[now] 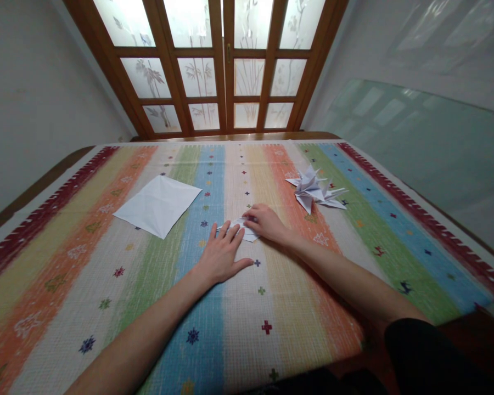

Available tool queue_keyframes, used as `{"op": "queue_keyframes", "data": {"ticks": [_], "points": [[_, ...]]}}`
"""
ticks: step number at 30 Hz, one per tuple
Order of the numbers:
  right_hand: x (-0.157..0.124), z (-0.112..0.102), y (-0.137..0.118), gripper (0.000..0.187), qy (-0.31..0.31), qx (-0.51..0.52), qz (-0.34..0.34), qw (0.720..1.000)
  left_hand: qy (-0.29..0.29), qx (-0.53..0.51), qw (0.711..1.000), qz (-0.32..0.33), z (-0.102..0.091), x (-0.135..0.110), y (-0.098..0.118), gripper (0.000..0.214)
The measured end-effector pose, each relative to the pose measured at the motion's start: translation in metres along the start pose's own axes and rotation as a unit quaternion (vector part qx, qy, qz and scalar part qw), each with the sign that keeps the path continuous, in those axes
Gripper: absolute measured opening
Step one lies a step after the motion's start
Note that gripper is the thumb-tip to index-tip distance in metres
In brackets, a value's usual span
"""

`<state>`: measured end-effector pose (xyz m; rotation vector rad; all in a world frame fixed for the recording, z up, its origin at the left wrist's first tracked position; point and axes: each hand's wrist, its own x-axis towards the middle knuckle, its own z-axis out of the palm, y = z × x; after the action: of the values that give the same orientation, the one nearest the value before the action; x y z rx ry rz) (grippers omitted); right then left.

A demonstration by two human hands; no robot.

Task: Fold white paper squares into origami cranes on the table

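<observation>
A small folded piece of white paper (pixel 250 236) lies on the tablecloth in front of me, partly covered by both hands. My left hand (pixel 224 249) rests on its left side, fingers stretched and spread, thumb pointing right. At the paper's right edge is my right hand (pixel 265 222), with its fingers bent and pinched together on the paper. The fingertips hide part of the folds.
White paper sheets (pixel 158 204), square with crease marks, lie to the left. Several folded white paper cranes (pixel 313 189) sit clustered at the right. The striped tablecloth (pixel 206 318) covers the table, and wooden glass-paned doors (pixel 224 99) stand behind it.
</observation>
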<state>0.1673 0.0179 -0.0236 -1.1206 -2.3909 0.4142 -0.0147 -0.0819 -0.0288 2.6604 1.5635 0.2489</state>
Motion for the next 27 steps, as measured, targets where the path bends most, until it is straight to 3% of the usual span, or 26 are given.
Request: {"op": "queue_keyframes", "data": {"ticks": [6, 14, 20, 27], "points": [[-0.008, 0.008, 0.005, 0.016, 0.032, -0.024, -0.076, 0.996, 0.020, 0.001, 0.999, -0.027, -0.003, -0.002, 0.003, 0.073], [-0.010, 0.013, 0.011, 0.017, 0.036, -0.007, -0.084, 0.996, 0.054, 0.033, 0.996, -0.069, -0.010, -0.006, 0.010, 0.070], [-0.007, 0.012, 0.014, 0.015, 0.030, 0.002, -0.085, 0.996, 0.091, -0.028, 0.989, -0.110, -0.019, 0.016, -0.020, 0.030], [-0.010, 0.009, 0.014, 0.016, 0.019, 0.018, -0.099, 0.995, 0.084, -0.117, 0.988, -0.050, -0.010, 0.038, -0.053, 0.018]]}}
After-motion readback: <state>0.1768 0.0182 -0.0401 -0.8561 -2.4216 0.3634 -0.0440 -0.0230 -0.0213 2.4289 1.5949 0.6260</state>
